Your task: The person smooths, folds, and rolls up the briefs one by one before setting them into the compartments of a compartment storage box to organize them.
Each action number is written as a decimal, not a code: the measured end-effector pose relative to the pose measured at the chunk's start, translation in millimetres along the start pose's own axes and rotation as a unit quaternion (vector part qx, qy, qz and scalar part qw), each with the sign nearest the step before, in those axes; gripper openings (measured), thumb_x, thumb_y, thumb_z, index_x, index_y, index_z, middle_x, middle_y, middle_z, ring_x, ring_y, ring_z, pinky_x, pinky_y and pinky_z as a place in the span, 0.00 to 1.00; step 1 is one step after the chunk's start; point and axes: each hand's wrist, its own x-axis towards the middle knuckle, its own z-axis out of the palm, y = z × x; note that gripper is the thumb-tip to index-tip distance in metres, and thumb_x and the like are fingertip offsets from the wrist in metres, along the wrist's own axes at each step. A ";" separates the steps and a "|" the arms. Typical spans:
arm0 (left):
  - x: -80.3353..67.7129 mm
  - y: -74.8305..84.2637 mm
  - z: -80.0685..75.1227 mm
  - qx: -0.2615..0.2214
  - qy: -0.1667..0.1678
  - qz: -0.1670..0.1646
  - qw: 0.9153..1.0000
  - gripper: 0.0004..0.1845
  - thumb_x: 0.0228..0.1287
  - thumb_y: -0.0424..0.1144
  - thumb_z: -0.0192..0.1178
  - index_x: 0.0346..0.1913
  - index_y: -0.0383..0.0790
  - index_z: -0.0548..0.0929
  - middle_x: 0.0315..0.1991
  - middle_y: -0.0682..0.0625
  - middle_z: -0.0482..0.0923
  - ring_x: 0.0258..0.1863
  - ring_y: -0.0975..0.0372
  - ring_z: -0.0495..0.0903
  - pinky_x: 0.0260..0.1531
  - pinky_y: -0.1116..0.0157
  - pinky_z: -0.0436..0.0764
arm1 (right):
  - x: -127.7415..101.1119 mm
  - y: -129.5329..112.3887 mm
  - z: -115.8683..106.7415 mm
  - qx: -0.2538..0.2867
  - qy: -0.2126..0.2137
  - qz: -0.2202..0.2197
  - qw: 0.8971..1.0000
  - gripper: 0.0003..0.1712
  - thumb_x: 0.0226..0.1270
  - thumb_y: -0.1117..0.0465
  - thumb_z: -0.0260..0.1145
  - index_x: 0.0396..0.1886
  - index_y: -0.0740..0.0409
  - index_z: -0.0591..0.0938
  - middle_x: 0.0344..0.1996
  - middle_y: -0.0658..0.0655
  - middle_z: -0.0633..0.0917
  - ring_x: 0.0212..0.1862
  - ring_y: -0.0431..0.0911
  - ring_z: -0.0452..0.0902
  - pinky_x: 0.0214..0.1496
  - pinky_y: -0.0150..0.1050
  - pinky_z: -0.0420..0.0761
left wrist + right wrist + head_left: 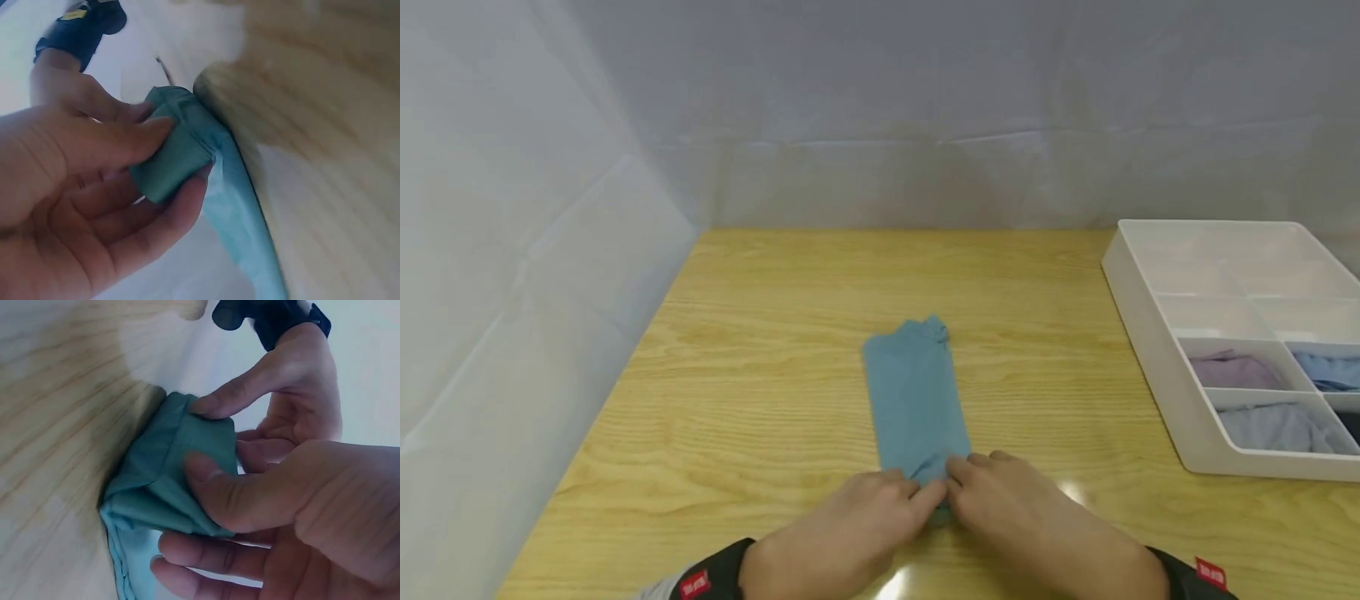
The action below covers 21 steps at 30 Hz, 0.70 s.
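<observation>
A teal cloth (916, 400), folded into a long narrow strip, lies on the wooden table (760, 333), running away from me. Its near end is turned up into a small roll (178, 156) (181, 475). My left hand (857, 521) pinches that roll between thumb and fingers on the left side. From the right, my right hand (1000, 492) pinches the same near end, thumb on top. Both hands meet at the cloth's near edge, fingertips almost touching.
A white divided tray (1138, 308) stands at the right of the table, with folded purple (1236, 371), blue (1326, 371) and grey (1273, 427) cloths in its near compartments. A pale sheet (512, 275) walls off the left side and the back.
</observation>
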 end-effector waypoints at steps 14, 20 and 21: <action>7.9 -9.7 7.6 -0.112 0.055 -0.112 0.986 0.15 0.60 0.32 0.66 0.44 0.37 0.70 0.30 0.52 0.67 0.24 0.67 0.69 0.21 0.75 0.69 | 6.8 10.8 4.4 0.158 0.048 0.115 0.980 0.20 0.52 0.61 0.75 0.31 0.56 0.69 0.18 0.49 0.73 0.20 0.42 0.73 0.17 0.33 0.70; 6.3 2.1 5.2 0.095 0.017 -0.086 0.992 0.08 0.58 0.36 0.66 0.41 0.44 0.82 0.36 0.52 0.74 0.33 0.63 0.70 0.33 0.70 0.74 | 8.2 4.2 4.6 0.050 0.083 0.116 0.989 0.15 0.47 0.60 0.77 0.27 0.57 0.77 0.21 0.49 0.68 0.21 0.41 0.66 0.20 0.33 0.67; 6.1 4.0 5.6 0.126 0.015 -0.074 0.989 0.07 0.58 0.35 0.66 0.40 0.44 0.83 0.35 0.52 0.75 0.33 0.63 0.70 0.33 0.70 0.73 | 7.8 2.5 5.0 0.035 0.086 0.105 0.990 0.13 0.47 0.62 0.76 0.25 0.56 0.78 0.21 0.49 0.69 0.22 0.41 0.66 0.21 0.32 0.67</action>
